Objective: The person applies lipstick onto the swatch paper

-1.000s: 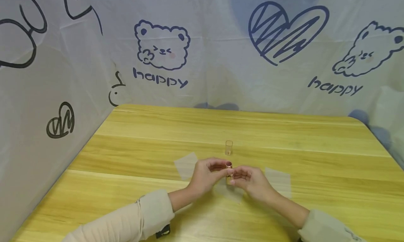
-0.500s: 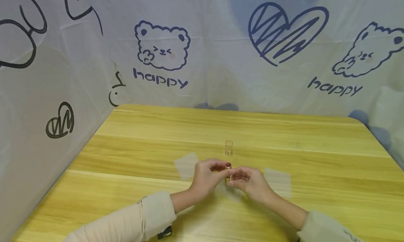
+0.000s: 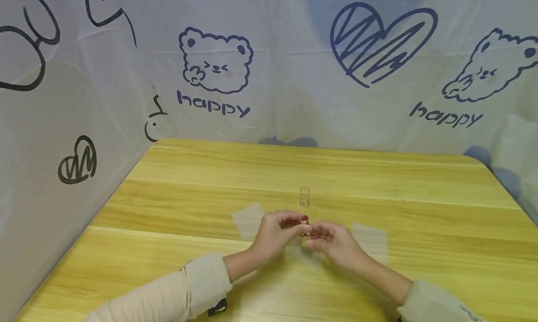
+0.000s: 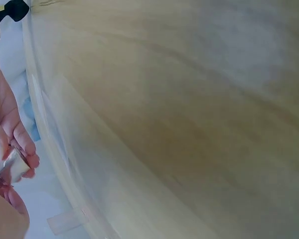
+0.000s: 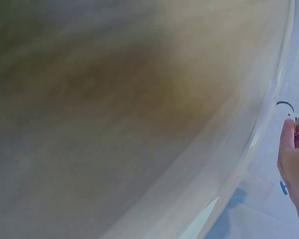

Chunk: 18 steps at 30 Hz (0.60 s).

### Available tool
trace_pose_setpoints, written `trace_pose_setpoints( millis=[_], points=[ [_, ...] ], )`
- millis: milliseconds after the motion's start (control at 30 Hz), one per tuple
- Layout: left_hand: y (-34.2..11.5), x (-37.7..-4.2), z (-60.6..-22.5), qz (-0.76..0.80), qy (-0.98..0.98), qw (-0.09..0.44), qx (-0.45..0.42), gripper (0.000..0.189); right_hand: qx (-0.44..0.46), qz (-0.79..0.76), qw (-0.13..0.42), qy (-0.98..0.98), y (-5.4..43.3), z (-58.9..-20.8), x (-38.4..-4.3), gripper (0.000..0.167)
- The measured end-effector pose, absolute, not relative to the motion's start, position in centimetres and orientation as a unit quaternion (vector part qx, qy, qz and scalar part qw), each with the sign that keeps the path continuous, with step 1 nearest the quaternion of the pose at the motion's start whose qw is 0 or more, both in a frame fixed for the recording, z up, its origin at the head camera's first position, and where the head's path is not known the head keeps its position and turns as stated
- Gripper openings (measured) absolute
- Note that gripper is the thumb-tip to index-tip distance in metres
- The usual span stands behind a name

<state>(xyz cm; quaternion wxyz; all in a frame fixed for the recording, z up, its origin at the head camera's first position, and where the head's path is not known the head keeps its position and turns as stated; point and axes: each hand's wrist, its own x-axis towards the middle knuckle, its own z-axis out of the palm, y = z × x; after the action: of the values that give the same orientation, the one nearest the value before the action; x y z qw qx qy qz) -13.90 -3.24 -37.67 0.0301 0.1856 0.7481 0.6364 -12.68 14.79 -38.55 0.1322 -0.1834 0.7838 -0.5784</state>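
A lipstick tube (image 3: 304, 222) with a shiny gold-pink case stands upright between my two hands, dark red colour showing inside its open top. My left hand (image 3: 273, 235) pinches the upper part between thumb and fingers. Lower down, my right hand (image 3: 338, 245) grips the base with thumb and fingertips. In the left wrist view the metallic lipstick case (image 4: 15, 164) shows at the left edge among the fingers. At the right edge of the right wrist view, my right hand (image 5: 295, 167) holds its end. Just behind the hands, a clear cap (image 3: 304, 197) stands on the table.
Pale translucent patches, one at the left (image 3: 248, 220) and another at the right (image 3: 371, 242), lie on the wood-grain table (image 3: 189, 186). A third pale patch (image 3: 307, 258) lies beneath the hands. A printed cloth (image 3: 286, 79) hangs behind the table and along its left side.
Both hands stay in place around the lipstick. The right thumb and fingers shift slightly at its base, and the tube shifts a little between them. The clear cap has not moved.
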Motion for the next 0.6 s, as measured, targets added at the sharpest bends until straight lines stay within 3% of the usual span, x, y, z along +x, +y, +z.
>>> trace_pose_setpoints(
  millis=[400,600],
  points=[
    [-2.61,-13.69,-37.72,0.606,0.780,-0.049,0.145,0.020,-0.137,-0.593,0.112,0.785,14.26,-38.33,-12.72,0.029],
    [-2.76,-13.81,-37.67,0.605,0.776,-0.043,0.171,0.016,-0.155,-0.581,0.117,0.790,14.46,-38.38,-12.76,0.031]
  ],
)
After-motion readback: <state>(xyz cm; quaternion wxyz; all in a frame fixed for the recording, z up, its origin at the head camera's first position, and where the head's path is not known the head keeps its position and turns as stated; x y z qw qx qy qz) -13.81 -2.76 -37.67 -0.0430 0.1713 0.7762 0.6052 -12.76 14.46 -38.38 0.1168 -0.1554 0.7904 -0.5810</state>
